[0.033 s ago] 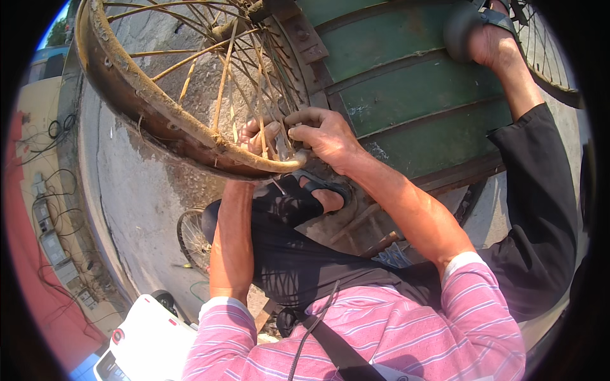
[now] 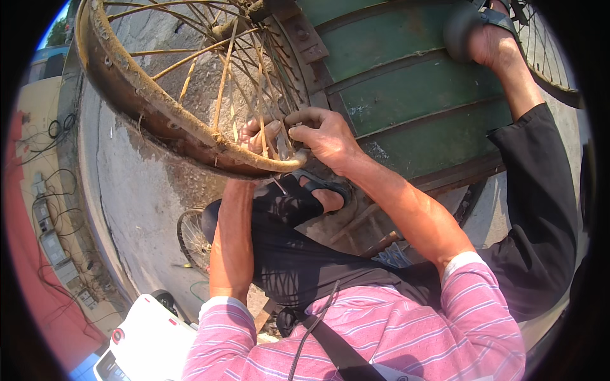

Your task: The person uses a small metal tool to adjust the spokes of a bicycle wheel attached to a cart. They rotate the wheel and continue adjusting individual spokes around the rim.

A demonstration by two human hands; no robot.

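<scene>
A rusty, mud-caked spoked wheel rim without a tyre stands tilted at the upper left. My left hand is inside the rim among the spokes, its fingers bent and partly hidden behind them. My right hand comes in from the right at the rim's near edge, thumb and fingers pinched close to my left fingertips. A small pale grey piece shows between the two hands; its kind is not clear. A thin metal rod end sticks out below the rim. What the fingers grip is hidden.
Green metal panels with rusty frame bars lie right of the wheel. Another spoked wheel is at the upper right, and a smaller one stands near my knee. A white scooter-like body is at lower left. Cables hang by the wall.
</scene>
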